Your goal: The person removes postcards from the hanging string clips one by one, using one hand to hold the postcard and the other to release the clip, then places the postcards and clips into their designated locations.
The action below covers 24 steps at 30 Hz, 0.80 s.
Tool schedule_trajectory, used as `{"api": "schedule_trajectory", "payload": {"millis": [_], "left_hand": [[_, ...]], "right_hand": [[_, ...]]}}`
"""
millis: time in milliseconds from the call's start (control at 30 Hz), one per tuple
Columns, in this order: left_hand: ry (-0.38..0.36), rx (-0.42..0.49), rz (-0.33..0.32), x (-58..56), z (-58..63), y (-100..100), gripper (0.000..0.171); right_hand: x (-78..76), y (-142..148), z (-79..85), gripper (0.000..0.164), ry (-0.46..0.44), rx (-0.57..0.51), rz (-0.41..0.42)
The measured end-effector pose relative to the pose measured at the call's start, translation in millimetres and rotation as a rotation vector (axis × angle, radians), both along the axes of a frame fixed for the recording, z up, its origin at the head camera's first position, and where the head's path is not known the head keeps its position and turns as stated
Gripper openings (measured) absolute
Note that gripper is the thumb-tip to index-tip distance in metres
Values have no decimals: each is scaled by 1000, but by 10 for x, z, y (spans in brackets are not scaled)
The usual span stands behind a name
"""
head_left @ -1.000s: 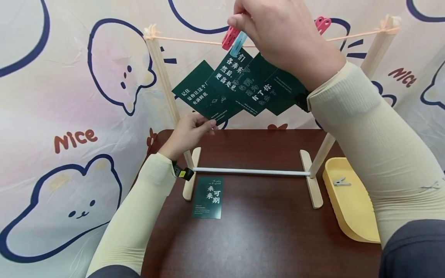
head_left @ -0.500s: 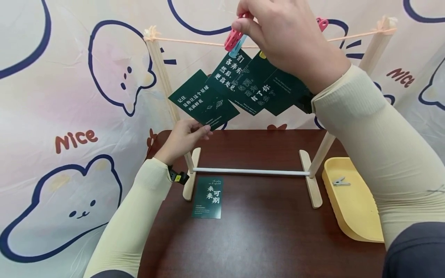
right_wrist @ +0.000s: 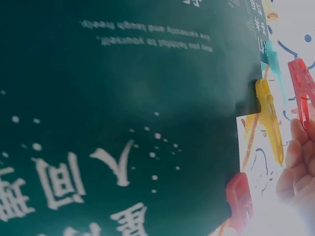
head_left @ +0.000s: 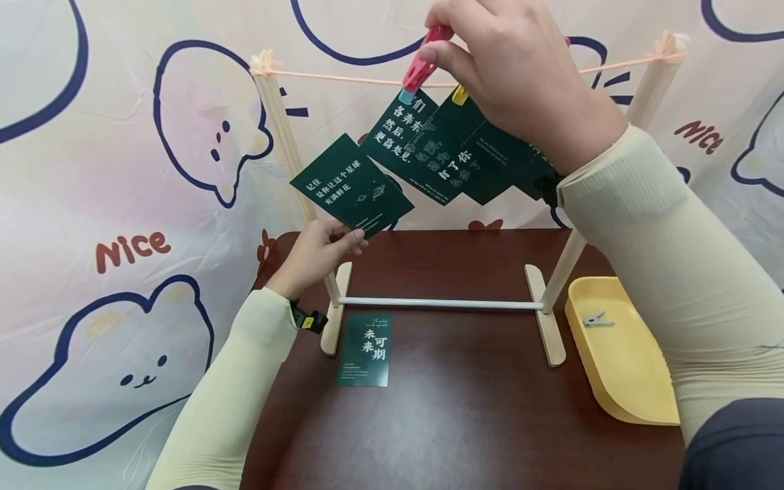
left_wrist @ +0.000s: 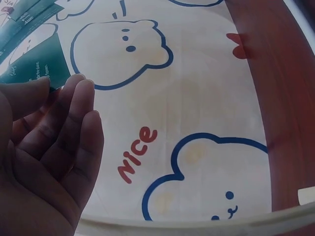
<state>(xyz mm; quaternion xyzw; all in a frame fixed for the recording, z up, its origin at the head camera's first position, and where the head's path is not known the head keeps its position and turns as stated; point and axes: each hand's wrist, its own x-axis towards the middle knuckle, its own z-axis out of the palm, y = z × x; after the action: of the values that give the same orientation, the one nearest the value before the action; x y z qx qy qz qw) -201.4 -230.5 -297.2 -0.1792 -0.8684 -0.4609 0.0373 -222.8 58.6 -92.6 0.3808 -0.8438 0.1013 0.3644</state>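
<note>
Head view: the person's left hand (head_left: 318, 255) pinches the held green card (head_left: 352, 187) by its lower corner, thumb against fingers. The left wrist view shows the spare fingers reaching out past the card, only slightly bent. The right hand (head_left: 508, 75) is up at the peach cord (head_left: 343, 77), thumb and fingers closed on the handle end of a pink clip (head_left: 422, 64); whether that clip's mouth is parted cannot be told.

The relation that counts is card to cord. The held green card lies below the cord, below and left of the pink clip and just up from the left hand. Its long axis slopes from upper left down to lower right, so one corner points up towards the cord, apart from it. The left post (head_left: 284, 129) stands close by on its left. The left hand has the card; the right hand is the nearer one to the cord.

On the card's right, the nearest hung card (head_left: 398, 129) hangs from a light-blue clip (head_left: 407, 96), with a yellow clip (head_left: 460, 94) further along. In the left wrist view, backdrop shows between the held card and the hung ones. Another green card (head_left: 365, 350) lies flat on the bench (head_left: 465, 408).
</note>
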Motion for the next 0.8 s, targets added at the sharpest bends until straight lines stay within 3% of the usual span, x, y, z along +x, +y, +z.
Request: {"api": "schedule_trajectory", "payload": {"millis": [167, 333, 567, 800], "left_hand": [[-24, -1, 25, 54, -34, -69, 32], [7, -28, 51, 110, -81, -126, 29], [43, -57, 32, 168, -102, -117, 30], [47, -67, 41, 189, -134, -125, 31]], "right_hand": [[2, 23, -44, 49, 63, -8, 64], [3, 50, -79, 47, 89, -7, 104], [18, 159, -117, 46, 83, -50, 76], [35, 216, -154, 44, 96, -63, 98]]}}
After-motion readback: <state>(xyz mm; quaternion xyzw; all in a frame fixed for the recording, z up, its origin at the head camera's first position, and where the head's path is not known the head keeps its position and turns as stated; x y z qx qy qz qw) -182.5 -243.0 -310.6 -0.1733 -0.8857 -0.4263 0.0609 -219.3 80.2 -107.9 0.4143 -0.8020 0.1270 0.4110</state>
